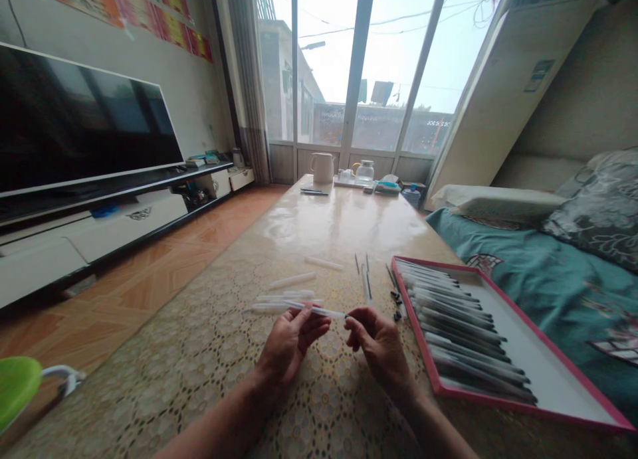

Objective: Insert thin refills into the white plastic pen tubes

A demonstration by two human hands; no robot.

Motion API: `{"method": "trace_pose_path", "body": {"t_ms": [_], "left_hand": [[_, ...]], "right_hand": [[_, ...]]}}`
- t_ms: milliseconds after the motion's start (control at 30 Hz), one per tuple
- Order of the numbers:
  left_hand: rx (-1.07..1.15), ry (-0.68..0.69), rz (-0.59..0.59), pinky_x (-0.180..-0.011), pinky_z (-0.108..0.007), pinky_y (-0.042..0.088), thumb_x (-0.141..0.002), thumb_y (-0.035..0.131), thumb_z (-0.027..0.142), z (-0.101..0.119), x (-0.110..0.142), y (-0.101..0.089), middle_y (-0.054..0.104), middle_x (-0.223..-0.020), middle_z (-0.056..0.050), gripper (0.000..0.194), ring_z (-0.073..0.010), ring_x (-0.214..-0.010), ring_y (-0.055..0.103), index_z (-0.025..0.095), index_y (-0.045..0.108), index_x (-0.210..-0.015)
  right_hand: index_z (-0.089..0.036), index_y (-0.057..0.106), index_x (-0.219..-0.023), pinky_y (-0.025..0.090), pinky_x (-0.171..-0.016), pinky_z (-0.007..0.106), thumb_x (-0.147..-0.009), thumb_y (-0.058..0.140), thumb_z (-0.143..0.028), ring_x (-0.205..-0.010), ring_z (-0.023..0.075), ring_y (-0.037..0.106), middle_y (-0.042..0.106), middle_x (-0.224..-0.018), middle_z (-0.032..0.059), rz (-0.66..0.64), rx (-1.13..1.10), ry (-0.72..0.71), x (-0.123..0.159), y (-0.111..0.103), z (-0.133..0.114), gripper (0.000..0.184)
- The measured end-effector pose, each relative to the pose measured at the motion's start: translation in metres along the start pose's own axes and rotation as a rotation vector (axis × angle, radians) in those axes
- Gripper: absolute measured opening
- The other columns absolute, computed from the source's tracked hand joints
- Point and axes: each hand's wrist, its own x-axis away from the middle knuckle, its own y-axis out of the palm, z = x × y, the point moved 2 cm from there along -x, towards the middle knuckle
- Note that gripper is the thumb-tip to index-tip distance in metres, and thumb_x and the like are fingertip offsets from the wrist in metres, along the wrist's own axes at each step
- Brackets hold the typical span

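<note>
My left hand (293, 339) holds a slim translucent white pen (326, 311) between thumb and fingers, level above the table. At the pen's right end, which shows a small dark tip, my right hand (377, 343) pinches with thumb and forefinger. Just beyond my left hand lie several white pen barrels or caps (292, 280). Thin dark refills (357, 264) and a clear pen tube (366, 285) rest beyond my right hand. Small black pieces (397, 298) are scattered beside the box. Inside the pink-rimmed box (423, 356), many pens (463, 326) lie side by side.
The long table (199, 353) has a patterned cover. At its far end stand a beige jug (323, 168), a glass pitcher (365, 172) and a tissue pack (387, 185). A teal-covered sofa (538, 260) is at right, a green stool (18, 387) at left.
</note>
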Motion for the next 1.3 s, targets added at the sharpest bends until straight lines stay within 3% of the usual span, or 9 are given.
{"method": "trace_pose_path", "body": {"t_ms": [400,600,700,867,1067,1233,1300], "left_hand": [[-0.014,-0.039,-0.002,-0.065,-0.026,0.055,-0.079,0.058,0.017,-0.003,0.003,0.005,0.069,-0.069,-0.009,0.008,-0.0159,-0.064,0.067,0.009,0.059,-0.082],[0.007,-0.019,0.024,-0.066,-0.026,0.055,-0.081,0.054,0.014,-0.001,0.0,0.002,0.069,-0.071,-0.01,0.006,-0.0158,-0.065,0.067,0.01,0.058,-0.082],[0.0,-0.017,0.024,-0.066,-0.026,0.055,-0.081,0.055,0.014,-0.001,0.0,0.002,0.069,-0.07,-0.01,0.006,-0.0157,-0.064,0.067,0.01,0.058,-0.081],[-0.014,-0.033,0.013,-0.065,-0.025,0.055,-0.081,0.056,0.015,-0.001,0.002,0.004,0.069,-0.069,-0.009,0.008,-0.0156,-0.064,0.067,0.009,0.059,-0.083],[-0.015,-0.011,0.027,-0.065,-0.026,0.055,-0.081,0.055,0.015,-0.001,0.0,0.002,0.069,-0.07,-0.009,0.007,-0.0158,-0.064,0.067,0.01,0.059,-0.083],[-0.013,-0.03,0.016,-0.065,-0.026,0.055,-0.079,0.058,0.016,-0.001,0.0,0.004,0.069,-0.069,-0.01,0.008,-0.0161,-0.063,0.067,0.01,0.06,-0.082],[-0.015,-0.026,0.014,-0.065,-0.026,0.055,-0.079,0.058,0.017,-0.001,0.0,0.004,0.069,-0.068,-0.01,0.008,-0.0161,-0.063,0.067,0.009,0.06,-0.082]], "right_hand": [[-0.019,0.046,-0.062,0.035,-0.04,0.018,-0.089,0.029,-0.05,-0.038,0.0076,0.045,0.047,-0.051,-0.0029,-0.039,0.288,-0.038,0.003,-0.001,0.008,0.044],[-0.018,0.049,-0.09,0.039,-0.045,0.019,-0.088,0.039,-0.042,-0.044,0.0094,0.052,0.059,-0.064,-0.0007,-0.101,0.327,-0.091,0.004,-0.001,-0.003,0.026],[-0.019,0.049,-0.085,0.039,-0.046,0.019,-0.089,0.038,-0.04,-0.045,0.009,0.052,0.059,-0.066,-0.0005,-0.101,0.36,-0.113,0.004,-0.001,-0.003,0.024],[-0.02,0.046,-0.064,0.036,-0.044,0.019,-0.092,0.027,-0.043,-0.042,0.0094,0.05,0.054,-0.052,-0.0012,-0.125,0.423,-0.111,0.004,-0.003,-0.002,0.041],[-0.02,0.047,-0.086,0.038,-0.051,0.02,-0.09,0.034,-0.042,-0.049,0.0118,0.055,0.06,-0.059,-0.0012,-0.097,0.455,-0.125,0.006,-0.004,-0.012,0.026],[-0.021,0.046,-0.067,0.035,-0.045,0.02,-0.092,0.025,-0.044,-0.042,0.0107,0.052,0.058,-0.052,-0.0011,-0.117,0.47,-0.092,0.004,-0.004,-0.005,0.04],[-0.021,0.047,-0.07,0.036,-0.045,0.02,-0.092,0.025,-0.045,-0.042,0.0111,0.053,0.058,-0.051,-0.0014,-0.119,0.455,-0.078,0.003,-0.003,-0.004,0.039]]}}
